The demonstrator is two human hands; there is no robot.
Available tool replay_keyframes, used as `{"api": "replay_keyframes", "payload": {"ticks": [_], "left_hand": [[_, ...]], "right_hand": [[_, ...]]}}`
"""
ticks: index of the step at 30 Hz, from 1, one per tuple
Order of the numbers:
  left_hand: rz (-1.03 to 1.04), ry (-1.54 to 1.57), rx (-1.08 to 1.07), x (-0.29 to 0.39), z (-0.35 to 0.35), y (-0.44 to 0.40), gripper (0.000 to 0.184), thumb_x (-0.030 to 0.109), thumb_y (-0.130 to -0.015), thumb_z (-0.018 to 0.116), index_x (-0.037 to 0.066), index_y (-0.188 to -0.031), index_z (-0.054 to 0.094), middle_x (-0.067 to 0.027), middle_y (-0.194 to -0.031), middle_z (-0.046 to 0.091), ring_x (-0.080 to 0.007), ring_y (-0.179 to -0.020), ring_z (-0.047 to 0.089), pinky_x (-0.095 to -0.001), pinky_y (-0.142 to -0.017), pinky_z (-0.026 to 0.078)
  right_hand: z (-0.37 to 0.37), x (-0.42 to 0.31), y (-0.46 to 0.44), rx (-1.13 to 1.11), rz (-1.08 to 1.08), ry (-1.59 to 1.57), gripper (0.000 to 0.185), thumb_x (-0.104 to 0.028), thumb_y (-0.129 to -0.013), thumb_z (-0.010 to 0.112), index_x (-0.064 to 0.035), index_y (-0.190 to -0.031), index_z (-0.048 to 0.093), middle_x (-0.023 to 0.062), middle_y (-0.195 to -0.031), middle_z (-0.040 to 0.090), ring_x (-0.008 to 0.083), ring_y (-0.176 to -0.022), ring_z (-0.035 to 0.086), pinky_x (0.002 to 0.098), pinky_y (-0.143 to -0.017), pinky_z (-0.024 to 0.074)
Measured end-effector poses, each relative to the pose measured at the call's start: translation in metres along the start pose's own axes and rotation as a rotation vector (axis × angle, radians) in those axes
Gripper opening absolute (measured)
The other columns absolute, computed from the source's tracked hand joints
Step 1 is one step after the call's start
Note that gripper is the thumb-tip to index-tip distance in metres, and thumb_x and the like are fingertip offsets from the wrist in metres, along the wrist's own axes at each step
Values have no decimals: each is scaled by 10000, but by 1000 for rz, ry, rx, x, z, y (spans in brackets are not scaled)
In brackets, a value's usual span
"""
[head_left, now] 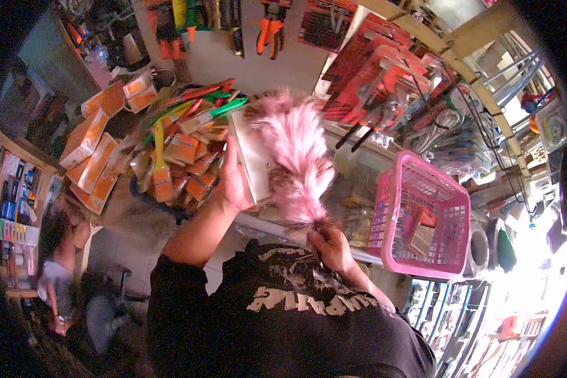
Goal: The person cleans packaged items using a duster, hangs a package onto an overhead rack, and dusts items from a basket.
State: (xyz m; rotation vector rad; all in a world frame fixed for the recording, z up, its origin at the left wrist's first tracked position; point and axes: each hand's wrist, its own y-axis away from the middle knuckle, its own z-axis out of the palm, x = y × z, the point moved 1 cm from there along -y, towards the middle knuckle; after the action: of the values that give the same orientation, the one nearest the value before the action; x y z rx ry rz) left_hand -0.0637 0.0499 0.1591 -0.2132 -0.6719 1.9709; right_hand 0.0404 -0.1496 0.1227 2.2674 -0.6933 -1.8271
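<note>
My right hand [331,247] is closed around the handle end of a fluffy pink-and-brown feather duster [299,148]. The duster's feathers rise upward and lie against or just in front of a white flat box-like piece [253,154]; I cannot tell exactly what that piece is. My left hand [234,183] grips this white piece from its left side, holding it tilted upright. Just left of that hand lies a pile of paintbrushes [164,179] with yellow, green and red handles, many in orange wrappers.
Orange-and-white boxes [89,142] sit left of the brushes. To the right stands a pink plastic basket [390,242] with packets inside. Orange-handled pliers [270,38] and red tool packs [384,69] hang at the back. Another person [63,252] is at the left.
</note>
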Motion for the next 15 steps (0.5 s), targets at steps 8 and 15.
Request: {"api": "replay_keyframes", "payload": {"ticks": [8,15], "left_hand": [[-31,-261,402,37,-14,43,648,582,-831,273,109,-1270,323,-68,-1235,426,-260,-1096,442,-426,-907,370],[139,-280,522,42,-35,60,631,564,-840,259,106,-1267,337,-59,-1232,435,-238,-1082,446,-400,-917,352]], "right_hand": [[33,7,-36,80,-73,121,184,-163,-811,529,6,-739,544,81,-668,501,160,-674,495,297,-604,391],[41,6,-29,-75,-110,242,276,-236,-830,508,-38,-1018,551,91,-903,612,166,-835,551,307,-761,429]]}}
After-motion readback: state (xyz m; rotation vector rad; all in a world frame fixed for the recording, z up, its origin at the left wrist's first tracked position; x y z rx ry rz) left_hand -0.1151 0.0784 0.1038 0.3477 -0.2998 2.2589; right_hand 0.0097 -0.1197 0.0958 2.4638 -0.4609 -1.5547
